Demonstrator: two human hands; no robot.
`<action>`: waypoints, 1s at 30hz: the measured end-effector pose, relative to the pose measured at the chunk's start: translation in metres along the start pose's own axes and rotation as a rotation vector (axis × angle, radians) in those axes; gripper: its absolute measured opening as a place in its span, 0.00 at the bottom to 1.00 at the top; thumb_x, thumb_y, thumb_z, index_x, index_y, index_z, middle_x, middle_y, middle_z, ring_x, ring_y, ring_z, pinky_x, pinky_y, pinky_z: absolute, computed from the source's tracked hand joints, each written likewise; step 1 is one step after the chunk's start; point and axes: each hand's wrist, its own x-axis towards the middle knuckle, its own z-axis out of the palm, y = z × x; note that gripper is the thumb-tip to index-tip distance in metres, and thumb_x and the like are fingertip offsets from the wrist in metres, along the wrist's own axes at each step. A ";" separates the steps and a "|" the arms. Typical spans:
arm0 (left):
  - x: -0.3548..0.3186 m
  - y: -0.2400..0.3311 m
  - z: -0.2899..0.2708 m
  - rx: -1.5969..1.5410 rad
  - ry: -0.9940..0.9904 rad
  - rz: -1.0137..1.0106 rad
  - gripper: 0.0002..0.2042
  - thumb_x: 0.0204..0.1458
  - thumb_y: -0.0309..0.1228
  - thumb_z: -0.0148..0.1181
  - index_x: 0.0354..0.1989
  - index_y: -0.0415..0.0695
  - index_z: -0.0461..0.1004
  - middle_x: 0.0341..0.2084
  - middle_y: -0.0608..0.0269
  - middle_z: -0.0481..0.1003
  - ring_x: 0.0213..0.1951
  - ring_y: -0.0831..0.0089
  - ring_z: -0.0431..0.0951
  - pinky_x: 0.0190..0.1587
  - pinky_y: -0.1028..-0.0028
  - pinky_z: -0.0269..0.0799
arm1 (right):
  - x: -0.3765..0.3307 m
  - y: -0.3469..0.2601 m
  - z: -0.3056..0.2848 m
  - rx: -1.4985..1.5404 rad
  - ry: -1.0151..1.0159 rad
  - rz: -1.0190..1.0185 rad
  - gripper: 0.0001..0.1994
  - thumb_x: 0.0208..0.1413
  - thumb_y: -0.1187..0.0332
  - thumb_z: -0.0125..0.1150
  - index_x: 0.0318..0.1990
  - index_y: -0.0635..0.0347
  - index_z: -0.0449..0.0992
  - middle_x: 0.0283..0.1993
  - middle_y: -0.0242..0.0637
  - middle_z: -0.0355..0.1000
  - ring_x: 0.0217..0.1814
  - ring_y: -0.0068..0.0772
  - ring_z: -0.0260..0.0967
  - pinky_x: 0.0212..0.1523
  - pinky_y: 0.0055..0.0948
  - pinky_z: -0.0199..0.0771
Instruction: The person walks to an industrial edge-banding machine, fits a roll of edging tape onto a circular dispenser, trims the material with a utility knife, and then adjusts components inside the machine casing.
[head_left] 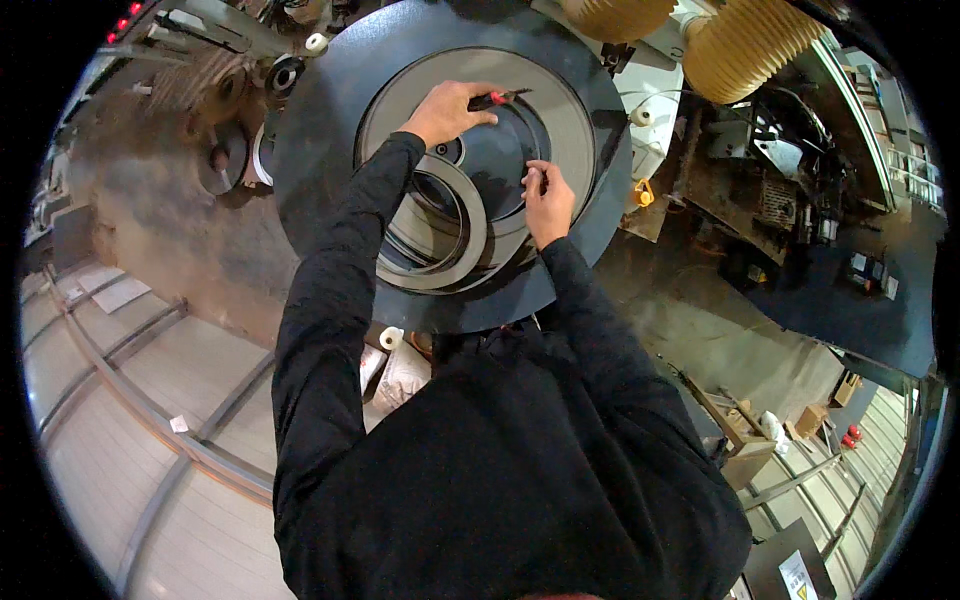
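A large flat coil of grey strip point(572, 110) lies on a round dark turntable point(320, 110) in front of me. Over its far inner edge, my left hand point(445, 115) is closed on a small hand tool with a red and black handle point(498, 98); its dark tip points right, and its exact kind is unclear. My right hand point(550, 205) is lower at the right inner edge, fingers curled in a pinch beside a thin dark curved strip point(546, 130). Whatever sits between those fingertips is too small to tell. A smaller grey ring coil point(472, 240) rests near my left forearm, overlapping the large coil.
Yellow ribbed ducts point(745, 50) hang at the far right. White rollers point(640, 117) stand around the turntable's rim. Bags point(403, 378) lie below its near edge. A dark workbench point(840, 290) with machine parts is to the right, and a railing point(130, 400) to the left.
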 end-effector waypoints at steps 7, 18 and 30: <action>-0.009 0.018 -0.048 -0.260 0.553 -0.272 0.14 0.58 0.31 0.71 0.49 0.40 0.82 0.32 0.60 0.85 0.29 0.73 0.85 0.37 0.71 0.79 | -0.008 -0.004 -0.009 -0.081 -0.078 -0.067 0.14 0.67 0.68 0.63 0.57 0.60 0.78 0.40 0.44 0.80 0.37 0.39 0.79 0.41 0.38 0.80; -0.102 0.079 -0.042 -0.935 0.554 -0.543 0.14 0.70 0.39 0.55 0.54 0.42 0.74 0.38 0.55 0.82 0.28 0.73 0.79 0.30 0.72 0.73 | -0.023 -0.009 -0.029 0.068 -0.157 -0.018 0.20 0.64 0.74 0.65 0.63 0.62 0.75 0.48 0.43 0.82 0.38 0.29 0.78 0.41 0.30 0.80; -0.098 0.216 0.083 -1.065 0.035 -0.558 0.19 0.73 0.36 0.52 0.67 0.40 0.68 0.49 0.60 0.77 0.39 0.77 0.77 0.39 0.75 0.75 | -0.082 0.023 -0.119 0.142 -0.173 0.074 0.13 0.67 0.66 0.64 0.55 0.60 0.79 0.46 0.38 0.76 0.38 0.33 0.75 0.41 0.35 0.78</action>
